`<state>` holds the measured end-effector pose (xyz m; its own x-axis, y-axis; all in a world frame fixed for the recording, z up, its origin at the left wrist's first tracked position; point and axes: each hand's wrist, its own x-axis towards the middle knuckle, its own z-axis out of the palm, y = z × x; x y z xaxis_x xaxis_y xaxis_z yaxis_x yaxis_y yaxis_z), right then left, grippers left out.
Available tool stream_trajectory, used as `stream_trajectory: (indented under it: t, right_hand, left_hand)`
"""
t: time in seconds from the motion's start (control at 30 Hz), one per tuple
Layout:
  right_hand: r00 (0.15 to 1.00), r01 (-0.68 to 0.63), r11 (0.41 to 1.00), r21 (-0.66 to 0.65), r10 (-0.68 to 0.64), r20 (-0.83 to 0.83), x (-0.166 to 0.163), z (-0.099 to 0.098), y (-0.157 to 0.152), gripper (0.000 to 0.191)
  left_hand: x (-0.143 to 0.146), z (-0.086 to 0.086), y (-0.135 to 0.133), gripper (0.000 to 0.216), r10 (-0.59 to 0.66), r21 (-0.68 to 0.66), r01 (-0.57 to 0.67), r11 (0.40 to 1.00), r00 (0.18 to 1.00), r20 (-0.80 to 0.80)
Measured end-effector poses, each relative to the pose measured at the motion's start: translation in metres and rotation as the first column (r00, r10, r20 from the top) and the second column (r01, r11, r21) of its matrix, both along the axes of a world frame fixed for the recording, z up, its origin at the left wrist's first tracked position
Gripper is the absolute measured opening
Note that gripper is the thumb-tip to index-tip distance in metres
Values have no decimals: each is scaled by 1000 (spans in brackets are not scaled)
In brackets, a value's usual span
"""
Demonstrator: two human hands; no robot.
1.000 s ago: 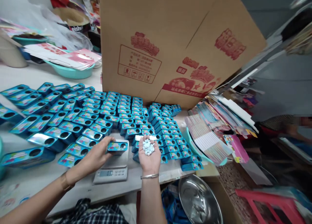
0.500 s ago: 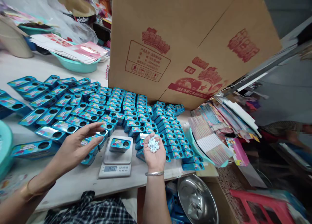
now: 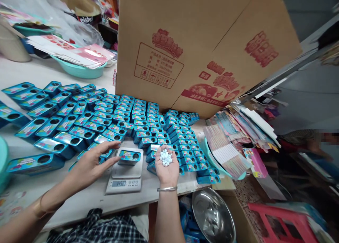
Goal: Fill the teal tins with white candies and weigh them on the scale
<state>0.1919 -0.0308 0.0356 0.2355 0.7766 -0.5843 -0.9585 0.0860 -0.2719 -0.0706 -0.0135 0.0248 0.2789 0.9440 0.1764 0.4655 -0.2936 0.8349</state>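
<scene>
Container [image 3: 127, 155]: stands on scale [image 3: 124, 185]. Pellets [image 3: 165, 158]: in right hand [image 3: 167, 170], right of scale. Container rows [image 3: 102, 115]: behind and left of scale. Carton [image 3: 197, 31]: behind rows.

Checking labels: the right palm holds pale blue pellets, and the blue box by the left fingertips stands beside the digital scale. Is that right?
Not quite: the head view shows the blue box on the digital scale, not beside it. The right hand does hold pale blue pellets, and that box is by the left hand.
</scene>
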Motion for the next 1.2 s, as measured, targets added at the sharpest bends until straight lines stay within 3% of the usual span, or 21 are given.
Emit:
stream_trajectory:
  t: [0.33, 0.53, 0.7, 1.03, 1.2]
  right_hand:
    - [997, -19, 1000, 16, 18, 69, 3, -4, -3, 26]
    - [997, 8, 1000, -11, -8, -77, -1, -3, -4, 36]
    - [995, 11, 1000, -13, -12, -102, -8, 1, -3, 39]
    - [997, -35, 997, 70, 40, -73, -45, 2, 21, 31]
    - [998, -45, 996, 80, 48, -45, -54, -4, 29, 28]
  left_hand:
    - [4, -8, 4, 53, -55, 30, 59, 998, 992, -112]
    - [-2, -8, 8, 50, -24, 30, 27, 999, 996, -87]
    - [-2, -10, 7, 52, -33, 52, 39, 998, 993, -113]
    - [42, -25, 10, 56, -191, 206, 228, 952, 964, -186]
    - [54, -30, 15, 46, -178, 165, 200, 966, 974, -139]
